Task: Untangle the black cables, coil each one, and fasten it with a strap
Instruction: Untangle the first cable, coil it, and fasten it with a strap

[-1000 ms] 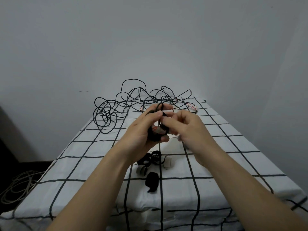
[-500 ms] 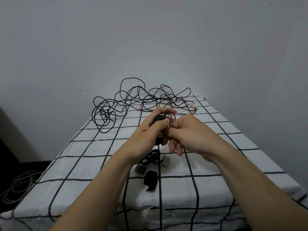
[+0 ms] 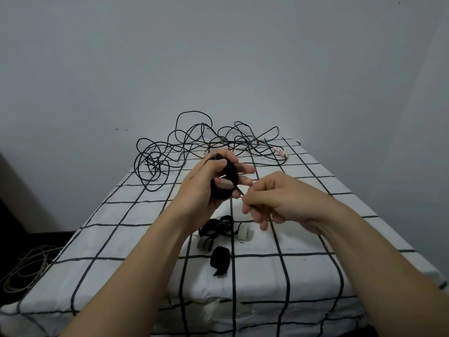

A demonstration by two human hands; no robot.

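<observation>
Left hand (image 3: 206, 186) grips coiled cable (image 3: 226, 182); right hand (image 3: 274, 198) pinches cable end (image 3: 239, 190).

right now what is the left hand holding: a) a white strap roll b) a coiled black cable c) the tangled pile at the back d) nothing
b: the left hand grips a coiled black cable above the table, and the right hand pinches a thin strand coming off it.

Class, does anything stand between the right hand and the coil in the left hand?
Nothing visible does. The right hand pinches a thin black strand leading from the coil gripped by the left hand.
</observation>
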